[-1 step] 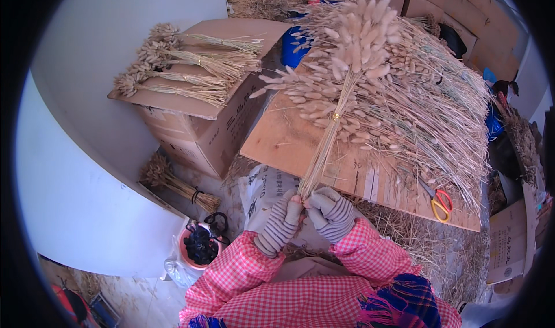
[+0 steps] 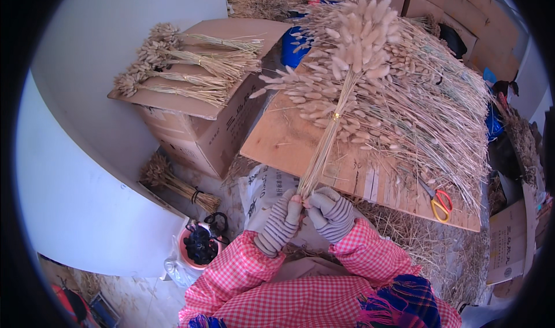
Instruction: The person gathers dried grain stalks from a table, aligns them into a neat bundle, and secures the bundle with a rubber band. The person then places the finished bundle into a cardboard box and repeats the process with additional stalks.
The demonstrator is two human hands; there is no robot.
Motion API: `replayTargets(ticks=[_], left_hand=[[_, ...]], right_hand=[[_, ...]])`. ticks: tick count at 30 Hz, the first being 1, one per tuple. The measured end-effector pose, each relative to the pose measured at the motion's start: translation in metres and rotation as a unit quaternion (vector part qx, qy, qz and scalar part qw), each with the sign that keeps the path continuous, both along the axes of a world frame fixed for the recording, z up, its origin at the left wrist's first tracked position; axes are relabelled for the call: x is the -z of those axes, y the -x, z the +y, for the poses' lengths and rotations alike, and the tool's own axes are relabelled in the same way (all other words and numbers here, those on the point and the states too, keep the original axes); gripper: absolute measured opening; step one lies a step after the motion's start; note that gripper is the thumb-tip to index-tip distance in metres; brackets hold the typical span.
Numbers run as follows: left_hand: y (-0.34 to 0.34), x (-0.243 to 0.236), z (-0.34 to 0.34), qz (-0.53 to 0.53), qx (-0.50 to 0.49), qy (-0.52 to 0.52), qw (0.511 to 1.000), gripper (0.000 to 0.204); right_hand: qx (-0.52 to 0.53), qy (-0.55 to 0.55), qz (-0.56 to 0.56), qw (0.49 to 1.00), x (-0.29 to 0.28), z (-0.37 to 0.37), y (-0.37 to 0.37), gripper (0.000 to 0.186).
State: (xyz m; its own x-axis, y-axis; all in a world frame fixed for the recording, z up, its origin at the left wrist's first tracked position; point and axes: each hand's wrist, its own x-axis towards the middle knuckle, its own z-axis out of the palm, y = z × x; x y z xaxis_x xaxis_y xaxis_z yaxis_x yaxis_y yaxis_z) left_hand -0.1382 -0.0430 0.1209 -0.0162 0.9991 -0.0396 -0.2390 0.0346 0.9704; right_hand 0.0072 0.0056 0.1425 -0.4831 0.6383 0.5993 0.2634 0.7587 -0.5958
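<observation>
Head view: I see both gloved hands closed around the cut ends of a bunch of dried grass (image 2: pixel 338 117), the left hand (image 2: pixel 280 221) and the right hand (image 2: pixel 332 212) touching each other at the base of the stems. The bunch stands up and away from me, its fluffy seed heads fanned at the top and a thin gold tie cinched partway up the stems. It rises over a cardboard surface (image 2: pixel 289 140) where a large loose heap of the same grass (image 2: pixel 439 114) lies, with yellow-handled scissors (image 2: pixel 440 203) beside the heap. To the left, finished bundles (image 2: pixel 185 67) rest on a cardboard box (image 2: pixel 196 131), and one more bundle (image 2: pixel 176 183) lies on the floor near a small pot of black bands (image 2: pixel 199 244). I judge the bunch very light, the stems stiff but brittle and a little slick, the heads fragile and prone to shedding. The safest hold looks to be low on the stalks, below the tie, squeezed gently so nothing snaps or slides out
</observation>
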Motion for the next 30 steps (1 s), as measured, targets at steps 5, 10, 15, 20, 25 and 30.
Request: replayTargets(ticks=[5,10,15,20,25,30], left_hand=[[-0.002,0.001,0.005,0.056,-0.067,-0.063,0.994,0.037],[0.005,-0.005,0.002,-0.037,-0.036,0.049,0.997,0.038],[0.003,-0.012,0.000,-0.008,-0.037,0.059,0.998,0.034],[0.002,-0.015,-0.003,-0.004,-0.022,0.052,0.998,0.034],[0.003,-0.011,-0.005,-0.006,0.010,0.052,0.999,0.037],[-0.001,-0.010,-0.008,-0.022,0.016,0.082,0.996,0.036]], right_hand=[[-0.043,0.017,0.070,0.996,-0.001,0.001,0.000,0.036],[0.001,-0.242,-0.051,0.969,-0.009,0.012,-0.003,0.027],[-0.034,-0.370,-0.162,0.914,-0.025,0.017,-0.006,0.019],[-0.069,-0.423,-0.209,0.879,-0.040,0.018,-0.005,0.012],[-0.127,-0.483,-0.244,0.831,-0.049,0.023,-0.007,0.015],[-0.148,-0.480,-0.251,0.827,-0.052,0.024,-0.010,0.016]])
